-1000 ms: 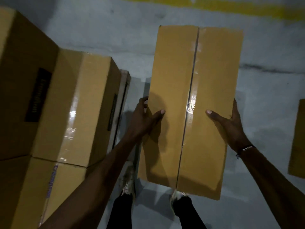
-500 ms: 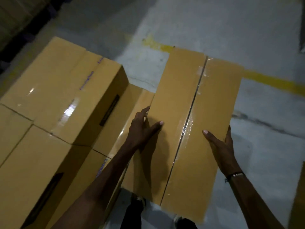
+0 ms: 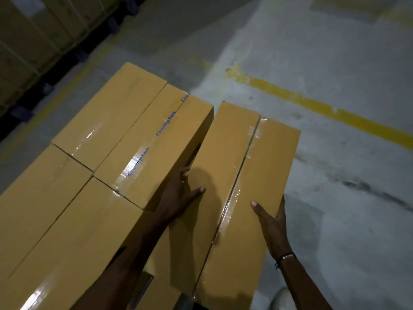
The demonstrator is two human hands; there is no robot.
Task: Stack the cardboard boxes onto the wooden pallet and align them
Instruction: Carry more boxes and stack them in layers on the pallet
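The stack of taped cardboard boxes (image 3: 93, 175) fills the left half of the view, its top layer made of four boxes set edge to edge, one of them carrying blue "Crompton" lettering on the tape. The stack's right-hand edge runs diagonally from the far corner down toward the person. To the right of that edge lies bare grey concrete floor (image 3: 335, 175), open and free of objects, crossed by a yellow painted line (image 3: 312, 106). At the far left stand strapped pallet loads (image 3: 33, 36) in shadow, well apart from the stack.

The carried box (image 3: 237, 175) is long and narrow, with a taped centre seam. It sits just beside the stack's right edge, its top face lower than the stack's top layer, its long left side close against the lettered box's side wall. The pallet itself is hidden.

The left hand (image 3: 178, 200) clasps the box's left edge, thumb spread across the top face. The right hand (image 3: 273, 222) grips the right edge, thumb on top, fingers wrapped down the side. A beaded bracelet (image 3: 286, 257) circles the right wrist.
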